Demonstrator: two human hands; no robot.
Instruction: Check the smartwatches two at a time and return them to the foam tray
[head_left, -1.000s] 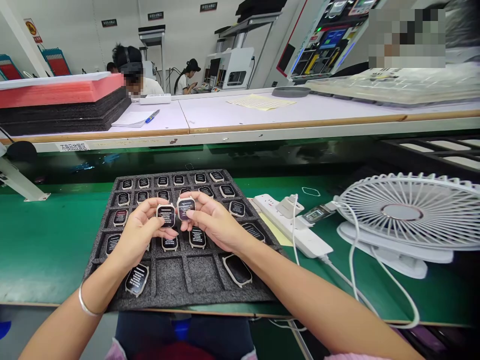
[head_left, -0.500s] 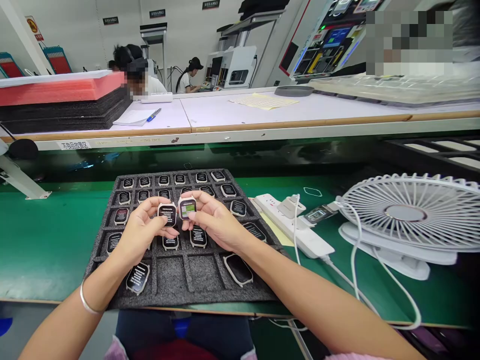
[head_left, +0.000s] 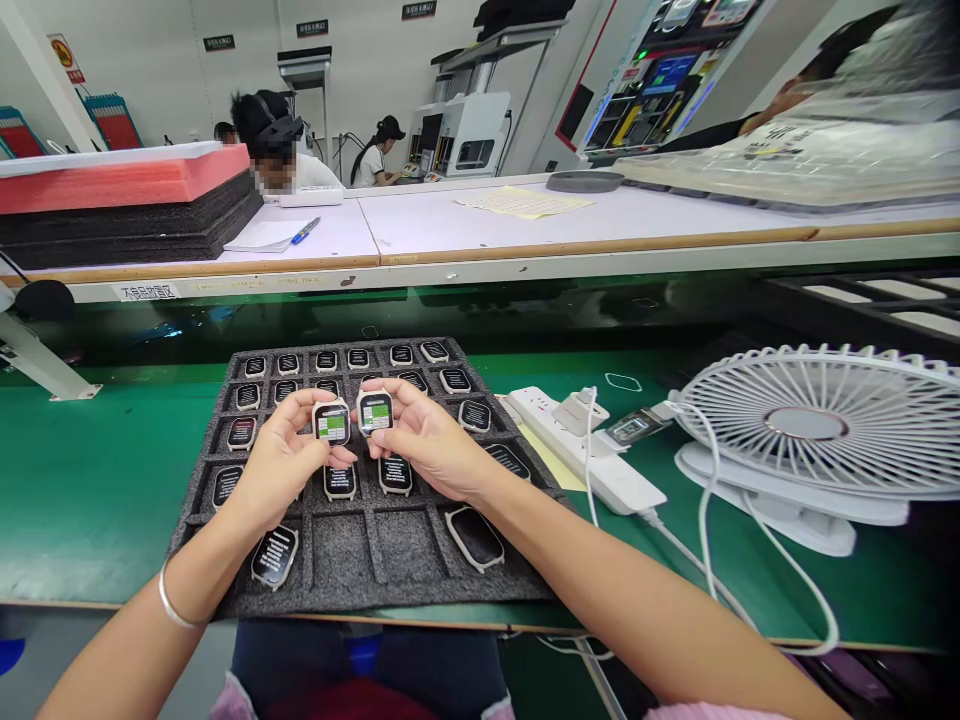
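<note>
Bright even indoor lt, glare on green bench mat (head_left: 97, 480), min shadows, wide-angle warp at edges.

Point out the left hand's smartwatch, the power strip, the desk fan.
Smartwatch (head_left: 331, 423) in the left hand (head_left: 281, 462), head view, on the screen
Power strip (head_left: 611, 478), head view, on the casing
Desk fan (head_left: 806, 424), head view, on the hub

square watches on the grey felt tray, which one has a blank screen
The cream-framed watch at the bottom row's right end: it alone shows no text or green.
</note>
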